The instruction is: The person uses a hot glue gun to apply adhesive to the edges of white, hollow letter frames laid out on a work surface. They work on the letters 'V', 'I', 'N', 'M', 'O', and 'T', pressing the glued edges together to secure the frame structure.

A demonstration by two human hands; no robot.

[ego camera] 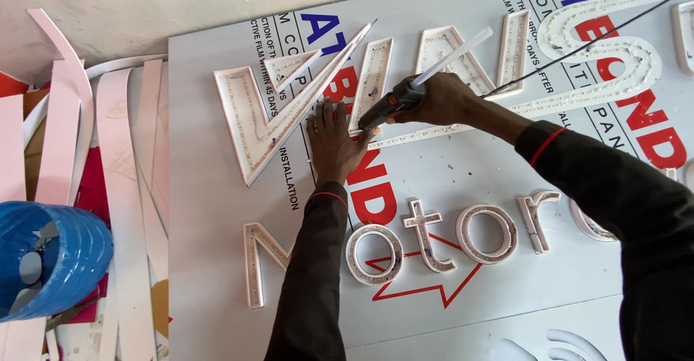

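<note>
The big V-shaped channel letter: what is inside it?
Inside the V-shaped letter, rows of small lights line the floor. The left hand covers its right tip, beside the glue gun in the right hand.

white letters [253,126], blue roll [50,260] (glossy), grey panel [210,209]

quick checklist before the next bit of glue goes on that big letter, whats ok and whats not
1. Left hand pressed flat on the large channel letter, holding it on the panel: ok.
2. Right hand gripping the glue gun: ok.
3. Nozzle down at the letter's edge beside the left fingers: ok, though very close to them.
4. Glue stick showing at the back of the gun: ok.
5. Cord lies across the neighbouring letters: not ok, could snag.
6. Glue flowing: cannot tell.
</note>
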